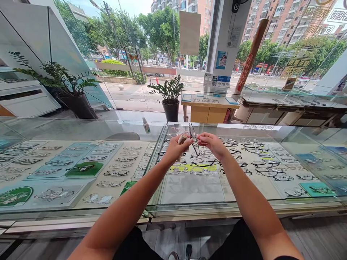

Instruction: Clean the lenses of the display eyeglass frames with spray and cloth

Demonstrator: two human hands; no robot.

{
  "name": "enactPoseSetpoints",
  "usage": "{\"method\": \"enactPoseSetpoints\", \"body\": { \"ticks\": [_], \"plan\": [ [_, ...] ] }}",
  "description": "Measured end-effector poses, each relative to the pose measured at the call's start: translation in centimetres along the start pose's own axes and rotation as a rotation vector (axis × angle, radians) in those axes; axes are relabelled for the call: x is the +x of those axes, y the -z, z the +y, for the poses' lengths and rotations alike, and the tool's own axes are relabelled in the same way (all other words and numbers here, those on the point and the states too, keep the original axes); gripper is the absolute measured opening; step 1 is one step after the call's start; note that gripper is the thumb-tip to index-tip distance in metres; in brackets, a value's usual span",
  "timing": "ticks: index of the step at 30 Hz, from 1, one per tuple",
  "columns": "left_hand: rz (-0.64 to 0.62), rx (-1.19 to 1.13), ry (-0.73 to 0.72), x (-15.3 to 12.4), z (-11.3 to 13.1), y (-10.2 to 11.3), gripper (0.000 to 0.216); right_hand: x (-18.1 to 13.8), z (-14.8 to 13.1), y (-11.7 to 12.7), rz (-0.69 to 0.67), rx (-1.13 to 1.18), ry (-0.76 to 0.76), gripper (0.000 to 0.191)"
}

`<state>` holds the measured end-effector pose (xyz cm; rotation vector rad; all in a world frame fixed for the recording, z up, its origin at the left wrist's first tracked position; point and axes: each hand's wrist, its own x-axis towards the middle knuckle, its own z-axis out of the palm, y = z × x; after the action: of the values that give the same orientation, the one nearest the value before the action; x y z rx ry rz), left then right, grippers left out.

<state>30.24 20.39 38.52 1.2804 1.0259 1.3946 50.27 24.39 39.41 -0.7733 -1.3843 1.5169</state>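
Over the glass counter, my two hands meet around a pair of dark-framed eyeglasses (194, 139), turned nearly upright on end. My left hand (173, 148) is closed, with a small beige cloth (182, 139) bunched in it and its fingertips on the frame. On the other side, my right hand (214, 145) has its thumb and fingers pinched at the edge of the eyeglasses. Its exact hold is too small to make out fully. Rows of eyeglasses (204, 168) lie in the display below my hands.
A small white spray bottle (146, 125) stands on the glass countertop (121, 126), left of my hands. More frames fill the left display case (112, 183). Potted plants (171, 104) and a low wooden cabinet (207, 112) stand beyond the counter, before the window.
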Motion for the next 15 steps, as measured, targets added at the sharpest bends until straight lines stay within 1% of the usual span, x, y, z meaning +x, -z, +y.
{"method": "enactPoseSetpoints", "body": {
  "ticks": [2, 5, 9, 15],
  "plan": [
    [0.002, -0.017, -0.003, 0.03, 0.06, -0.01, 0.057, 0.11, 0.37, -0.06, -0.034, -0.030, -0.004, 0.029],
    [-0.013, -0.022, -0.007, 0.08, -0.03, -0.04, 0.058, 0.13, 0.71, -0.28, -0.038, -0.026, 0.018, 0.027],
    [-0.051, -0.007, -0.013, 0.09, -0.38, -0.06, 0.057, 0.07, 0.77, -0.39, -0.046, 0.014, -0.007, 0.030],
    [-0.094, -0.010, -0.007, 0.13, -0.65, 0.11, 0.058, -0.03, 0.62, -0.45, -0.067, 0.078, -0.019, 0.030]
  ]
}}
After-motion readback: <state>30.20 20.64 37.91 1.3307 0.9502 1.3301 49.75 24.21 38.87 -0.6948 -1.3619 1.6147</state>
